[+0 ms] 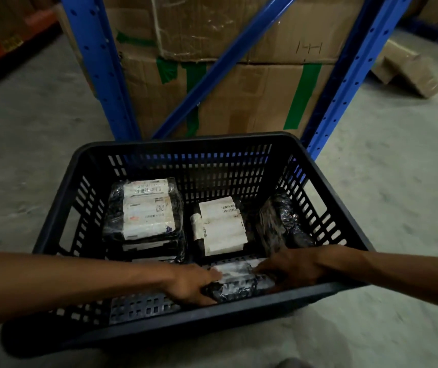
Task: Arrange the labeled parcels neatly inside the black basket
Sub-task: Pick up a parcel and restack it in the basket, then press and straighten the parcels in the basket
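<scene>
Already well along: three parcels lie in the black basket (61,197), while left hand (188,284) and right hand (290,270) pinch a fourth parcel (239,281) at lower centre, not yet released.

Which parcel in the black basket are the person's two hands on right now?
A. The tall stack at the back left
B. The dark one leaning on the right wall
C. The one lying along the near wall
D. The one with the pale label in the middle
C: the left hand and the right hand grip opposite ends of the near parcel, by the front wall of the basket.
</scene>
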`<state>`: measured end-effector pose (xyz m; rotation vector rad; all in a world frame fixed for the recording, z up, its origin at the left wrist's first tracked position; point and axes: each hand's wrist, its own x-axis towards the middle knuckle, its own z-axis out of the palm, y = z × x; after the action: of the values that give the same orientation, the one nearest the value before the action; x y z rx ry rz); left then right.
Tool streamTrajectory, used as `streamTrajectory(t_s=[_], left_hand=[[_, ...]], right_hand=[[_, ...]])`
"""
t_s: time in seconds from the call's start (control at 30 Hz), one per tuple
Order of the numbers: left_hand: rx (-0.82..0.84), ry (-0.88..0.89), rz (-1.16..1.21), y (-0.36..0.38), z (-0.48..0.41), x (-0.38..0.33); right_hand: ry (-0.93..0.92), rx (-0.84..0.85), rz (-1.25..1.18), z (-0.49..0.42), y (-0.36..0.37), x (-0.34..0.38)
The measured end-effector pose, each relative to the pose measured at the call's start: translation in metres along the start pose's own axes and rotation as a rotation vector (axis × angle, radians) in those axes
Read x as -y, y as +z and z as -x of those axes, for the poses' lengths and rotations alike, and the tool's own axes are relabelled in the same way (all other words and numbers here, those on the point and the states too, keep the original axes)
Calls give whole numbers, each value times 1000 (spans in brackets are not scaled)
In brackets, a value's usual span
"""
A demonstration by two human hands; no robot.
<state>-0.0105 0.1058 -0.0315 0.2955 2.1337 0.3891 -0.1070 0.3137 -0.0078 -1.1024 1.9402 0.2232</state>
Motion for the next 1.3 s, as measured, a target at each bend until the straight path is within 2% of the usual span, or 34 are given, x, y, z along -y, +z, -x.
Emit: streamTrajectory(t_s=[0.07,0.17,0.27,0.33,0.4,0.47,0.5,0.57,0.7,0.93,1.13,1.2,1.3], left_hand=[[-53,23,34,2,4,-1],[-125,57,321,-4,18,7],[-247,61,598,-23,34,17],[-393,9,973,-41,38,23],[-431,-8,1341,-63,42,26],[-419,-73,1487,-83,44,31],[-434,-96,1505,-91,44,33],[-468,-118,1520,-104,43,29],[-574,-227,1349,-105,18,17],[-666,-388,1270,-101,-39,19],[-553,-458,1250,-94,-68,22],[-595,-475,1261,-91,-69,16],[-684,-514,1259,-90,-71,9]], right_hand=[[-32,-42,7,1,0,-1],[-66,-108,-182,10,-13,-11],[-100,-133,-506,25,-44,-23],[-62,-246,-765,36,-69,-31],[2,-328,-1179,38,-85,-40],[-31,-353,-1510,38,-91,-40],[-64,-365,-1547,35,-89,-34],[-43,-432,-1525,19,-78,-25],[25,-566,-1542,-16,-63,-16],[106,-674,-1475,-62,-68,-34],[262,-470,-1137,-109,-64,-38],[332,-442,-1047,-115,-68,-38],[342,-459,-888,-102,-84,-35]])
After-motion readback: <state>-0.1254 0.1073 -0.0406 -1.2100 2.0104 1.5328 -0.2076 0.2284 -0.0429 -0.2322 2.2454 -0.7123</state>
